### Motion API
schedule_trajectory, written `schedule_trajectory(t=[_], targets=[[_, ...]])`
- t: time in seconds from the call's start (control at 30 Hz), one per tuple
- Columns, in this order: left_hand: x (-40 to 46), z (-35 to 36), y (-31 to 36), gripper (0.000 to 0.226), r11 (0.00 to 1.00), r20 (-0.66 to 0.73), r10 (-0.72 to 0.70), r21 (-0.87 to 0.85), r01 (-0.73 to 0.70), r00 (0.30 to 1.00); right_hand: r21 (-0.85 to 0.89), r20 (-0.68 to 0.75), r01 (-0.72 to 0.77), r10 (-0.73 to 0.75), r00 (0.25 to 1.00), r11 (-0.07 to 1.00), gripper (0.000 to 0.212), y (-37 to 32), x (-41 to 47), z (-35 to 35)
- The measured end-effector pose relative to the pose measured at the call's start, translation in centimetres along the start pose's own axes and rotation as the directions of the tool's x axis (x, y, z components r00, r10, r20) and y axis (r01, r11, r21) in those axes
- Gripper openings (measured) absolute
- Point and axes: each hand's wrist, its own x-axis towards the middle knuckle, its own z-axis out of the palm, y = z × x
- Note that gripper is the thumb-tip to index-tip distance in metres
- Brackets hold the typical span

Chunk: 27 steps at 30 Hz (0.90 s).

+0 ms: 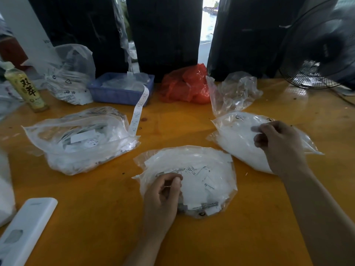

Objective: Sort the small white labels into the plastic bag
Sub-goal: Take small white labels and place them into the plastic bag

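Observation:
A clear plastic bag (207, 160) full of small white labels (201, 179) lies on the orange table in front of me. My left hand (163, 194) rests on its left side, fingers curled and pinching the bag's film or a label; which one I cannot tell. My right hand (276, 141) hovers over a second bag of white labels (236, 137) to the right, fingers loosely curled, nothing visibly in them. A third filled bag (76, 139) lies at the left.
A blue tray (117, 93) with a label strip (138, 110) trailing out, a red bag (186, 85), an empty clear bag (232, 91), a bottle (26, 87) and a fan (318, 47) line the back. A white device (26, 227) lies front left.

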Motion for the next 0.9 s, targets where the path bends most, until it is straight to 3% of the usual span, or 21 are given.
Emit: schedule_trajectory(t=[0.07,0.13,0.2,0.23,0.33,0.5,0.57,0.63,0.77,0.83,0.9], targets=[[-0.2,-0.3,0.0,0.049,0.996,0.022,-0.046,-0.078,0.048,0.999,0.024,0.196,-0.034,0.029,0.98,0.999,0.015,-0.2,-2.7,0.9],[0.1,-0.3,0.0,0.047,0.989,0.08,-0.056,-0.135,0.067,0.995,-0.043,0.378,-0.06,0.071,0.923,0.997,0.02,0.0,-6.1,2.5],[0.6,-0.2,0.1,0.039,0.968,0.179,-0.149,-0.175,0.181,0.973,-0.167,0.47,-0.043,0.118,0.875,0.985,0.017,0.5,-9.3,4.5],[0.7,-0.3,0.1,0.038,0.965,0.204,-0.17,-0.165,0.205,0.964,-0.24,0.484,-0.01,0.128,0.866,0.971,0.015,0.8,-10.5,5.6],[-0.1,-0.8,0.1,0.042,0.993,0.167,-0.016,-0.114,0.036,0.986,-0.34,0.492,0.037,0.144,0.859,0.94,0.016,2.0,-12.5,7.9],[0.2,-0.8,-0.6,0.015,0.999,0.072,0.012,-0.049,-0.009,0.997,-0.4,0.456,0.038,0.163,0.875,0.916,0.015,3.8,-12.7,8.8],[0.3,-0.9,-0.7,0.018,0.999,0.026,-0.014,-0.05,0.016,1.0,-0.517,0.383,0.186,0.032,0.923,0.836,0.012,4.5,-12.3,8.7],[0.1,-0.8,-0.7,0.026,0.998,0.009,-0.027,-0.064,0.027,1.0,-0.651,0.393,0.359,-0.108,0.913,0.669,0.016,4.8,-11.6,8.2],[0.2,-0.6,-0.6,0.026,0.997,0.015,-0.011,-0.072,0.012,1.0,-0.777,0.517,0.449,0.04,0.855,0.442,0.049,5.5,-10.9,7.7],[0.2,-0.7,-0.5,0.02,0.997,0.006,0.004,-0.082,-0.004,1.0,-0.788,0.531,0.463,0.067,0.844,0.406,0.047,5.8,-11.0,7.8],[0.2,-0.7,-0.5,0.016,0.996,0.008,0.016,-0.088,-0.015,1.0,-0.776,0.528,0.469,0.027,0.849,0.422,0.033,5.9,-11.0,7.9]])
